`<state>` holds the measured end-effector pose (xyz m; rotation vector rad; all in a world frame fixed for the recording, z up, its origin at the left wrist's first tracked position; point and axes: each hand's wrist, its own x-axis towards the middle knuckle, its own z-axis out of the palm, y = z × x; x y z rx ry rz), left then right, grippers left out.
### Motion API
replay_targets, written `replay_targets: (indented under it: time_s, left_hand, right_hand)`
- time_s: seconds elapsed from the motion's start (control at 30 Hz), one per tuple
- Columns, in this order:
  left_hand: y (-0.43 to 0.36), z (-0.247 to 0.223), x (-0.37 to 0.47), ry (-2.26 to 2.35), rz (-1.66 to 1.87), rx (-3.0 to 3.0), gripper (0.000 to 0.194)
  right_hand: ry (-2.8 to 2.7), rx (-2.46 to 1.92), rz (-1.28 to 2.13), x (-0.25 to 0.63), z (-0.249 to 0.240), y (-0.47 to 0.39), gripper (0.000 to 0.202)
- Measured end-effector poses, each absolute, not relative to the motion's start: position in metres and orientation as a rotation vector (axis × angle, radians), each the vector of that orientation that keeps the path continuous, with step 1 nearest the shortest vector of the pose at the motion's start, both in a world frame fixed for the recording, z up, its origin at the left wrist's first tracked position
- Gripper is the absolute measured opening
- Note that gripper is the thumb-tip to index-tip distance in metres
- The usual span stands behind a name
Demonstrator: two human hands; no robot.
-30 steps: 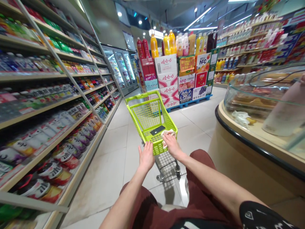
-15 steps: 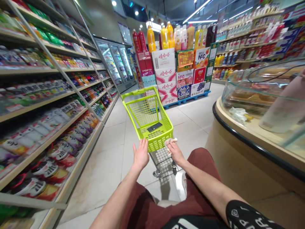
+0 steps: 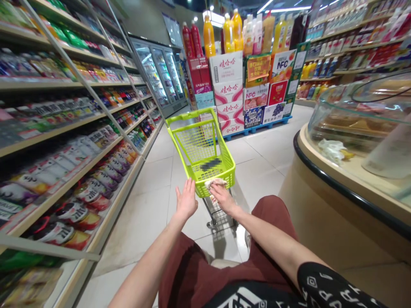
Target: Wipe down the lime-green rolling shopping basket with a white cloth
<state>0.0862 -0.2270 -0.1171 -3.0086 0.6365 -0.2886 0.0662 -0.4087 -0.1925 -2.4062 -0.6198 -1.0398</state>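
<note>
A lime-green shopping cart (image 3: 228, 155) with a slotted plastic basket stands before my knees. My right hand (image 3: 225, 200) is closed on a crumpled whitish cloth (image 3: 214, 183), pressed against the basket's near wall just below its rim. At the basket's near left corner is my left hand (image 3: 186, 201), fingers stretched out and fingertips at the edge; whether they touch is hard to tell. A dark flat object (image 3: 211, 164), blurred now, lies on the basket floor.
Shelves of bottled drinks (image 3: 96, 192) line the left side. Stacked drink cartons (image 3: 228, 94) with bottles on top stand ahead on a blue pallet (image 3: 257, 130). A rounded counter (image 3: 302, 149) with a glass guard curves along my right. Glass-door fridges (image 3: 160, 72) are farther back.
My right hand with the cloth has moved left along the basket's near wall, from its right corner toward the middle. My left hand has shifted slightly left and up. The view has tilted down a little.
</note>
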Motion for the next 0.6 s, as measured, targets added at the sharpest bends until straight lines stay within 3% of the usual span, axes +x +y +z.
replay_targets:
  time_s: [0.17,0.4,0.6]
  left_hand:
    - [-0.222,-0.116,0.087,0.657,-0.277,-2.958,0.080]
    - [-0.222,-0.120,0.090,0.651,-0.276,-2.985,0.081]
    - [-0.223,-0.114,0.091,0.675,-0.243,-2.951,0.080]
  right_hand:
    - [-0.659,-2.602,-0.818,0.061,-0.237,-0.403,0.032]
    - [-0.676,-2.426,-1.039,0.057,-0.195,-0.393,0.038]
    - [-0.880,-2.593,-0.854,0.082,-0.209,-0.373,0.033]
